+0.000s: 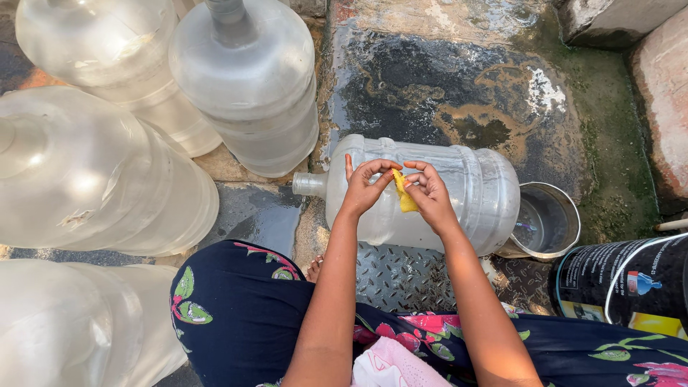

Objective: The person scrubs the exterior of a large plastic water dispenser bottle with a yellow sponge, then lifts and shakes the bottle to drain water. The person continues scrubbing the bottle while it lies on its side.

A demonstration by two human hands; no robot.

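Observation:
A large clear plastic water jug [466, 193] lies on its side on the wet ground in front of me, neck pointing left. Above its middle, my left hand [364, 188] and my right hand [428, 195] meet. Both pinch a small yellow piece [404, 195], like a sponge or cloth, between their fingertips. My arms reach forward over my lap, which is covered in dark blue cloth with a flower print.
Several empty clear jugs [244, 79] stand and lie packed at the left. A small steel pot [546, 222] with water sits right of the lying jug. A dark printed drum [623, 279] is at the lower right. Stone blocks [666, 107] edge the wet, mossy floor.

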